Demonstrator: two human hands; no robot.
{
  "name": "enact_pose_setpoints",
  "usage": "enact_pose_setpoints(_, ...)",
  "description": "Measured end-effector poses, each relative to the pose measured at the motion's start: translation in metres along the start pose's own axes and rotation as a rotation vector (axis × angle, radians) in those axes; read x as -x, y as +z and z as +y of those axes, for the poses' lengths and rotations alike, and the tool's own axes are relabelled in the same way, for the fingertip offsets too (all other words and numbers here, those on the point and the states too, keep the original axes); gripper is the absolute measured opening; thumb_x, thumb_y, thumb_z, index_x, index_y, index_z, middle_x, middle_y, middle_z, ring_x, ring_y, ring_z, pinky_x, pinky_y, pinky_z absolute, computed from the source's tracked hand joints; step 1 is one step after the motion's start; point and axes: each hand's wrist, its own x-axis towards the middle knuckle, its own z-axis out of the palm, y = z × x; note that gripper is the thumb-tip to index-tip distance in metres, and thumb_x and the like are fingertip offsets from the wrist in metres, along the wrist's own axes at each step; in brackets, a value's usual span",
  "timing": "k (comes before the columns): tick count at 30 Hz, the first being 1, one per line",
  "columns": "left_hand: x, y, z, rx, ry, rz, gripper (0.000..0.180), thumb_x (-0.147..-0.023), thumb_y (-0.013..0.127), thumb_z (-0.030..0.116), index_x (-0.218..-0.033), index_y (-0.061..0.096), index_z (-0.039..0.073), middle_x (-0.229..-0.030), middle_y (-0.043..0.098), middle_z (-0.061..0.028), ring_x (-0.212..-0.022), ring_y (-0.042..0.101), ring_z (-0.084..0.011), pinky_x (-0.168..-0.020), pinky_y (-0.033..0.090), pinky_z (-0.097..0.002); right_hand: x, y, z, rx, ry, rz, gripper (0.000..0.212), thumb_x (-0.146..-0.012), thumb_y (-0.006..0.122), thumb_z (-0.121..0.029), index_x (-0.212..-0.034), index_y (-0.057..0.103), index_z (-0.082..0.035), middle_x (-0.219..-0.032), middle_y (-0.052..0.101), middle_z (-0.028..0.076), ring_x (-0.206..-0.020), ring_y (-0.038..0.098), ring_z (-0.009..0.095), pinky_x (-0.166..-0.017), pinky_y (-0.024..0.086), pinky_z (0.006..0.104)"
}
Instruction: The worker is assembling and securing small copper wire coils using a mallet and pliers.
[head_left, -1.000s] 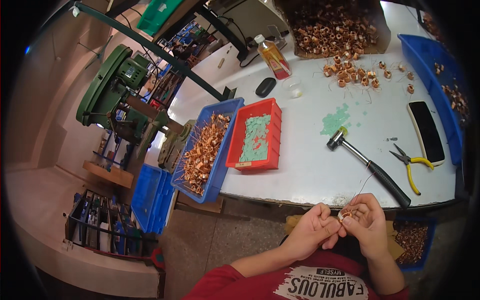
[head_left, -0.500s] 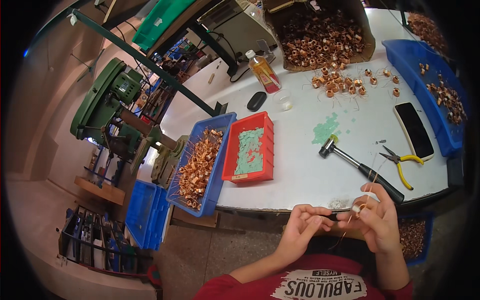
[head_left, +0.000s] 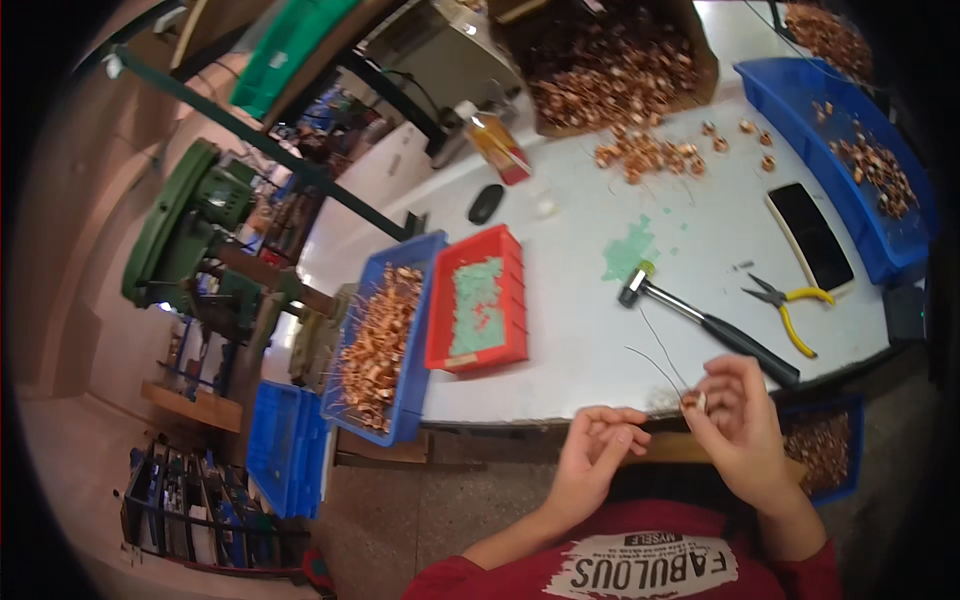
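My right hand [head_left: 745, 430] pinches a small copper wire coil [head_left: 692, 402] between thumb and fingers, just off the table's near edge. Two thin wire leads rise from the coil up and left, over the white tabletop. To the left of it, apart from the coil, my left hand [head_left: 598, 450] is curled with thumb and fingertips together; anything small between them cannot be made out. Beyond my right hand lie a hammer [head_left: 715, 325] with a black grip and yellow-handled pliers [head_left: 790, 305]. Small green pieces [head_left: 630, 250] are scattered near the hammer's head.
At left stand a blue bin of copper coils [head_left: 430, 330] and a red tray [head_left: 515, 305] of green pieces. A carton of coils [head_left: 715, 75], loose coils [head_left: 650, 155], a bottle [head_left: 495, 145], a phone [head_left: 812, 235] and a blue bin [head_left: 765, 85] lie farther back. A green drill press [head_left: 190, 225] stands left.
My hands have moved apart. My right hand has turned the coil, so its leads now point up and left over the table. The whole view has shifted slightly.
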Motion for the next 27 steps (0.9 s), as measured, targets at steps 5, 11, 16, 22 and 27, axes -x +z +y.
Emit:
enact_pose_setpoints(5, -0.006, 0.003, -0.003, -0.043, -0.006, 0.012, 0.020, -0.089, 0.048, -0.001, -0.105, 0.036, 0.000, -0.114, 0.049, -0.0178, -0.088, 0.055, -0.0181, -0.077, 0.049, -0.0276, -0.018, -0.009, -0.002, 0.692, -0.727, 0.130, 0.033, -0.066, 0.065, 0.008, -0.096, 0.056, -0.002, -0.097, 0.061, 0.012, -0.072, 0.055, 0.021, -0.064, 0.046, 0.0271)
enact_pose_setpoints(11, 0.002, 0.014, -0.003, -0.124, 0.020, 0.018, 0.021, -0.089, 0.046, -0.003, -0.107, 0.036, 0.003, -0.115, 0.047, -0.0157, -0.089, 0.054, -0.0173, -0.077, 0.046, -0.0264, -0.005, -0.021, -0.012, 0.719, -0.937, 0.049, 0.031, -0.070, 0.065, -0.002, -0.099, 0.057, 0.004, -0.101, 0.062, 0.013, -0.075, 0.057, 0.026, -0.068, 0.048, 0.0311)
enact_pose_setpoints(16, 0.000, 0.010, -0.008, -0.093, 0.086, -0.028, 0.021, -0.089, 0.046, -0.002, -0.107, 0.036, 0.003, -0.114, 0.048, -0.0144, -0.089, 0.054, -0.0167, -0.077, 0.045, -0.0252, 0.000, -0.025, -0.021, 0.373, -0.518, -0.138, 0.026, -0.068, 0.065, 0.001, -0.092, 0.058, 0.000, -0.101, 0.061, 0.015, -0.073, 0.058, 0.024, -0.065, 0.048, 0.0311)
enact_pose_setpoints(22, 0.001, 0.002, -0.015, -0.045, 0.053, -0.074, 0.021, -0.089, 0.047, -0.002, -0.107, 0.036, 0.002, -0.114, 0.048, -0.0134, -0.089, 0.054, -0.0162, -0.078, 0.045, -0.0252, -0.024, -0.059, -0.046, 0.225, -1.013, 0.323, 0.028, -0.069, 0.059, 0.007, -0.093, 0.051, -0.005, -0.092, 0.061, 0.019, -0.073, 0.057, 0.018, -0.059, 0.048, 0.0234)
enact_pose_setpoints(27, 0.004, 0.001, -0.018, -0.045, 0.019, -0.109, 0.020, -0.089, 0.047, -0.001, -0.106, 0.037, 0.002, -0.114, 0.048, -0.0128, -0.088, 0.054, -0.0162, -0.079, 0.045, -0.0258, -0.027, -0.155, -0.124, 0.460, -0.893, 0.651, 0.019, -0.088, 0.052, -0.009, -0.106, 0.050, -0.005, -0.097, 0.058, 0.015, -0.072, 0.054, 0.019, -0.066, 0.049, 0.0274)
